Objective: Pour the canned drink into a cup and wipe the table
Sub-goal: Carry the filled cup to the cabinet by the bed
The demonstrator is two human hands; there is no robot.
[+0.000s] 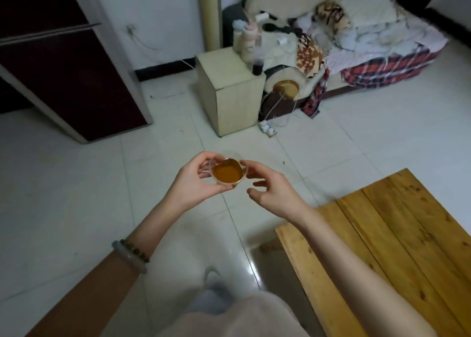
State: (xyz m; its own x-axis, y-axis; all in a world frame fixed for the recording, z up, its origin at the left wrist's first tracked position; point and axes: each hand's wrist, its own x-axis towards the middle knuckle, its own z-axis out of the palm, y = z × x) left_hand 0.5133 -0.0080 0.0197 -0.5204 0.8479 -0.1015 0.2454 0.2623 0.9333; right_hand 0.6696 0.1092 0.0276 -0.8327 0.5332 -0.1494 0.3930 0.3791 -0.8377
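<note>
Just left of the plank table [407, 234], the left hand [193, 183] curls round a clear cup [227, 176] of amber drink above the tiled floor [76, 183], the right hand [275, 191] loosely spread at its rim, a bedside cabinet [229, 94] beyond.

Glossy white tiles cover the floor [76, 183], throwing back a bright glare in the foreground, and the white wall [158, 18] behind ends in a dark baseboard [163, 69] with a socket [130, 27] and loose cords above it. A dark red wardrobe [63, 76] with a pale frame stands at left, a cream nightstand [229, 92] sits by the wall with a tall rolled mat [210, 13] behind it and a power strip [267, 129] on the floor at its foot. Just right of the nightstand is a bed [369, 38] heaped with rumpled bedding over a red plaid sheet [387, 66], and a plank table [407, 234] fills the lower right.
</note>
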